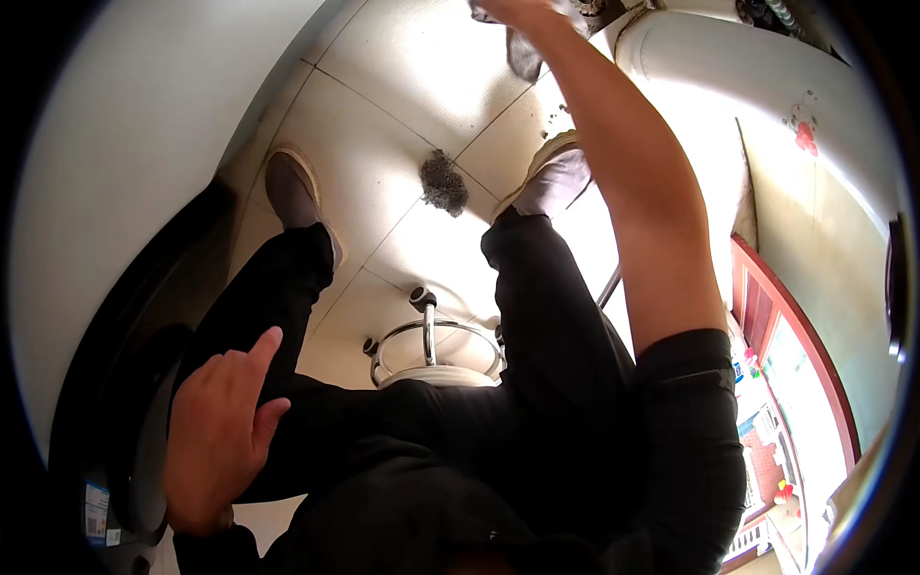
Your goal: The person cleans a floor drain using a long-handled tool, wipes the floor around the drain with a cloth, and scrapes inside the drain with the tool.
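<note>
My left hand (pixel 218 422) is held over my left thigh, index finger stretched out and thumb apart, with nothing in it. My right arm reaches far forward to the top edge of the view. There my right hand (pixel 517 10) is partly cut off and closed on a crumpled grey cloth (pixel 524 56), which hangs down over the tiles. A clump of dark grey fluff (pixel 444 183) lies on the tiled floor (pixel 374 125) between my shoes. Small dark crumbs (pixel 556 121) are scattered near my right shoe (pixel 556 177).
Below me stands a stool with a chrome ring (pixel 431 326) and casters. A large pale rounded surface (pixel 125 115) fills the left side. On the right are a white curved body (pixel 767 86) with a red flower mark and a red-framed cabinet (pixel 815 355).
</note>
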`<state>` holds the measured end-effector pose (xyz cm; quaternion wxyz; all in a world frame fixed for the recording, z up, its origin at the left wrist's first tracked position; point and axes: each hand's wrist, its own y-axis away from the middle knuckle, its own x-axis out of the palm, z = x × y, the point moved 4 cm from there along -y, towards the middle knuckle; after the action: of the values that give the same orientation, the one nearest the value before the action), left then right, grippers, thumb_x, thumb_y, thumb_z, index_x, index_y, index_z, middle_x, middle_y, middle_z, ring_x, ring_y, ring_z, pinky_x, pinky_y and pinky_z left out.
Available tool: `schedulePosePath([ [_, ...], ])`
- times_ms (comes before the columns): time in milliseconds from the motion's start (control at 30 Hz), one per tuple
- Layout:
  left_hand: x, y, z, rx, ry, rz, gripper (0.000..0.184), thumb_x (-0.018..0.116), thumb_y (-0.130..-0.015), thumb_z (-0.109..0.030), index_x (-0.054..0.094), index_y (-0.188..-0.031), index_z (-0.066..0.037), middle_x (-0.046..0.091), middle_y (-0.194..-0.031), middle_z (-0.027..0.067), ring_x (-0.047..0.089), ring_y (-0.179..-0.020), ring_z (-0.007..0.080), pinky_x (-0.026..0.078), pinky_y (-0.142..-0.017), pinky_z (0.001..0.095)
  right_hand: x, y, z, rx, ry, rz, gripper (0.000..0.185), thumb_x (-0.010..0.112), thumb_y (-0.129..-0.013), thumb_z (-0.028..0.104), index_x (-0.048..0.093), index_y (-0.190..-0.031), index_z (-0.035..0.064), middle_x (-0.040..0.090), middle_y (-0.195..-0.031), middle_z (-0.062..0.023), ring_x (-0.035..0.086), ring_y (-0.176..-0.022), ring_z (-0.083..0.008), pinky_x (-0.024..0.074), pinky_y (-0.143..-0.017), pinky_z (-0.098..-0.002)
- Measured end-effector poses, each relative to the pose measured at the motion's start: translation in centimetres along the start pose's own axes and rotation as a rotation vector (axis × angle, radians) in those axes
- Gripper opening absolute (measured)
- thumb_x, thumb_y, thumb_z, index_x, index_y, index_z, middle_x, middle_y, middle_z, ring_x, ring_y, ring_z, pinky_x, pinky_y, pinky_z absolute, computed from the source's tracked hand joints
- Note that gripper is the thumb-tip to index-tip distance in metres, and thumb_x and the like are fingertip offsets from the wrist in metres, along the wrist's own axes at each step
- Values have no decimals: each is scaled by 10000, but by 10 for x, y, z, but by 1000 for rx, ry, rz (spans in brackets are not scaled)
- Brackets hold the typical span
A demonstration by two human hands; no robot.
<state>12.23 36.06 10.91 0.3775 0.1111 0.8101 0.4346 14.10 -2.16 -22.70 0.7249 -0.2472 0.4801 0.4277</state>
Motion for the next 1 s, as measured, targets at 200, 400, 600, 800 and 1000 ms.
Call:
schedulePosePath([
  [200, -4, 4, -1, -22, 13, -45, 528, 612, -860, -211, 463, -1332, -25, 527, -863, 142, 538, -789, 298, 440, -700, 400, 24, 70, 9, -250, 290, 51, 626, 746, -704, 123, 541, -1278, 266, 464, -1352, 3, 507, -1183, -251, 465, -906, -452],
  [400, -8, 11, 0, 17, 7, 4, 580, 672, -793, -136, 469, -1325, -28, 531, -865, 137, 538, -788, 296, 441, -710, 398, -14, 168, -115, -2, -96, 387, 635, 645, -684, -47, 588, -1249, 239, 474, -1346, -17, 461, -1248, -289, 428, -1030, -401],
  [600, -12, 5, 3, 72, 24, 66, 607, 683, -775, -120, 455, -1326, -10, 536, -868, 140, 541, -788, 299, 443, -710, 402, -88, 118, -102, 152, -437, 127, 545, 657, -676, 75, 578, -1216, 64, 636, -1120, -180, 621, -1043, -274, 500, -901, -378],
  [800, -16, -3, -2, 97, -24, 27, 613, 709, -781, -159, 453, -1313, 5, 508, -814, 105, 532, -732, 243, 443, -681, 367, -4, 2, 43, -197, -234, 303, 501, 616, -755, 153, 554, -1242, 50, 635, -1041, -278, 667, -907, -304, 522, -788, -429],
  [1000, -22, -4, -5, 53, -48, 67, 615, 712, -776, -146, 456, -1314, 5, 518, -815, 107, 530, -729, 242, 438, -679, 365, 41, 101, 44, -319, 185, 515, 568, 628, -797, 112, 524, -1312, 328, 401, -1409, 9, 444, -1238, -273, 413, -890, -527],
])
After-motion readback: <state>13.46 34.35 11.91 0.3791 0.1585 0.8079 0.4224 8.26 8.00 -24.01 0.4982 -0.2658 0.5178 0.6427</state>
